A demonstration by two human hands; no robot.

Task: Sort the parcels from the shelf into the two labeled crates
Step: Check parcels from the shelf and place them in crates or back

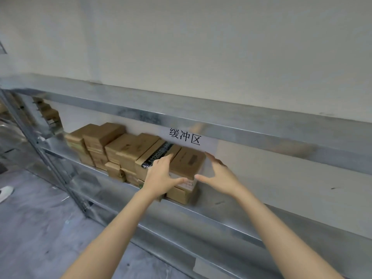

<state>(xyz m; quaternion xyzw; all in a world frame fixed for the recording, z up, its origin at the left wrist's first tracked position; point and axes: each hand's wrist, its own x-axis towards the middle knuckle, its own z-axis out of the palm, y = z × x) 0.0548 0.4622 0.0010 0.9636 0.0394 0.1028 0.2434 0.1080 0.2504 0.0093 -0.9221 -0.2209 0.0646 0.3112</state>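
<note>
At the centre of the frame, I see a row of brown cardboard parcels [112, 146] stacked two high on a galvanised metal shelf [221, 220], running from middle left towards the centre. My left hand [161, 174] reaches to the right end of the row. Its fingers lie straight over the top, where a box sealed with black printed tape [155, 156] meets the last plain box [188, 161], and its thumb stretches right across that plain box's front. My right hand [218, 175] is spread wide just right of the plain box and grips nothing; I cannot tell whether it touches the cardboard. A paper sign [185, 136] with three Chinese characters hangs on the rail above. At lower left, a white shoe [6, 193] stands on grey floor [40, 228].
</note>
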